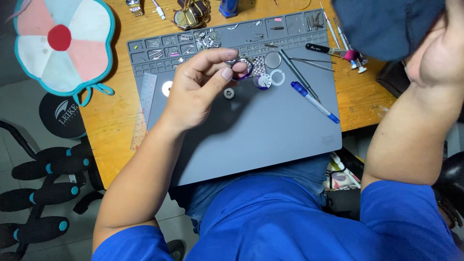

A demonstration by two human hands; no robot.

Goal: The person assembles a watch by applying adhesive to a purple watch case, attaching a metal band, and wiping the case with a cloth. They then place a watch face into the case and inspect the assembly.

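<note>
On the left, the left hand (195, 92) pinches a small round metal watch case (241, 65) between thumb and fingertips, its grip closed on the case just above the far middle of the grey work mat (251, 140) on the desk (113, 121). To the right, the right hand (432, 53) is raised near the camera, well apart from the case; I cannot tell its grip, though it presses against a dark blue cloth (386, 24).

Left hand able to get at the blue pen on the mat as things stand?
Probably yes. The blue pen lies bare on the grey mat, nothing on top of it. But the left hand already pinches a small watch case, so its fingers are occupied.
</note>
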